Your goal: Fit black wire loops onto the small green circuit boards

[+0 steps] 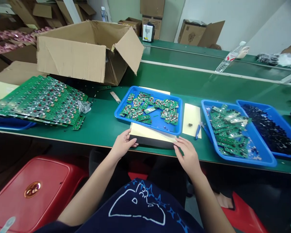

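Note:
My left hand point(122, 144) grips the left end of a pale yellow paper sheet point(152, 132) whose near strip looks black. The thumb lies on the black strip, fingers at the edge. At the sheet's right end, my right hand point(188, 153) pinches the corner between thumb and fingers. The sheet's far edge runs under or against a blue tray point(160, 127), which I cannot tell apart. Small green circuit boards point(138, 108) lie scattered in that tray. Just right of it are another yellow sheet point(192, 116) with a small dark bit on it, and blue-handled pliers point(198, 130).
Stacked green circuit panels point(41, 100) stand at the left, with a large open cardboard box point(72, 58) behind. At the right, a blue tray point(262, 158) holds long boards, and another tray point(289, 124) holds black parts. Red stools point(36, 191) flank me; a bottle point(230, 58) stands beyond.

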The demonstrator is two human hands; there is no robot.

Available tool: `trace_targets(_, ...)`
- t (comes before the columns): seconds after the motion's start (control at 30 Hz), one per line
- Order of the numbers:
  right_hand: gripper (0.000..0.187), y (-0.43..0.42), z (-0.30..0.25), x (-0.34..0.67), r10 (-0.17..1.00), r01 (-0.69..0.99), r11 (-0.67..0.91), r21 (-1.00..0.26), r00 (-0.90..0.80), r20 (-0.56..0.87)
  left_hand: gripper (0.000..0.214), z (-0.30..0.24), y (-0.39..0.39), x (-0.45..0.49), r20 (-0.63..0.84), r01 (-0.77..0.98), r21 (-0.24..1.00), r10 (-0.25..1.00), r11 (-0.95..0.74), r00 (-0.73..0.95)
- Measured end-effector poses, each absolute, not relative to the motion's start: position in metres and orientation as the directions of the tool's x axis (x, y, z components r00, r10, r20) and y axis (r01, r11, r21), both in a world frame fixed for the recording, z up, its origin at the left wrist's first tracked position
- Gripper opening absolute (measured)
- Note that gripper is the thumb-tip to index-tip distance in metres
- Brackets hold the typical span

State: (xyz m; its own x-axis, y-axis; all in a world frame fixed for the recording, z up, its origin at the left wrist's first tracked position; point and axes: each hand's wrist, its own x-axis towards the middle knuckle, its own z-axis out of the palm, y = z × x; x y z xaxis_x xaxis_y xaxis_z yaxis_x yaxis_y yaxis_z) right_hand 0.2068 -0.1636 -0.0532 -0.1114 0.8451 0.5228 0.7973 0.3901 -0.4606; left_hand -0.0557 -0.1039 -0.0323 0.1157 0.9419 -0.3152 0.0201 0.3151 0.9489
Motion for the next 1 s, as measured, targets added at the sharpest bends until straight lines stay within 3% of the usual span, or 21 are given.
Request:
trace_targets(0.17,0.022,-0.149,-0.037,0.154,0.827,0.682,0.507,-0.527,-0.211,0.521,0.066,-0.039,-0.108,-0.053,-0.259,0.022,0.966,0.965,0.258,0.047)
trace_targets(0.4,0.023,-0.105,-0.044,0.091,0.866,0.681,0.490,-0.544,-0.311,0.391,0.061,-0.048,-0.112,-0.052,-0.042,0.314,0.950,0.989,-0.003,0.138)
trace_targets(0.53,0.021,-0.095,-0.048,0.083,0.867,0.710,0.492,-0.504,-0.348,0.355,0.061,-0.049,-0.111,-0.053,-0.031,0.399,0.916,0.984,-0.043,0.178)
trace_targets(0.67,0.021,-0.093,-0.050,0.085,0.830,0.663,0.555,-0.502,-0.404,0.384,0.061,-0.048,-0.108,-0.054,-0.048,0.354,0.935,0.980,-0.024,0.192)
trace_targets(0.83,0.017,-0.091,-0.051,0.091,0.836,0.512,0.549,-0.660,-0.336,0.434,0.051,-0.041,-0.106,-0.054,-0.110,0.236,0.970,0.973,0.061,0.202)
trace_targets(1.0,0.013,-0.101,-0.053,0.115,0.936,0.328,0.352,-0.876,-0.127,0.329,0.027,-0.033,-0.103,-0.055,-0.054,0.474,0.881,0.995,0.007,0.087)
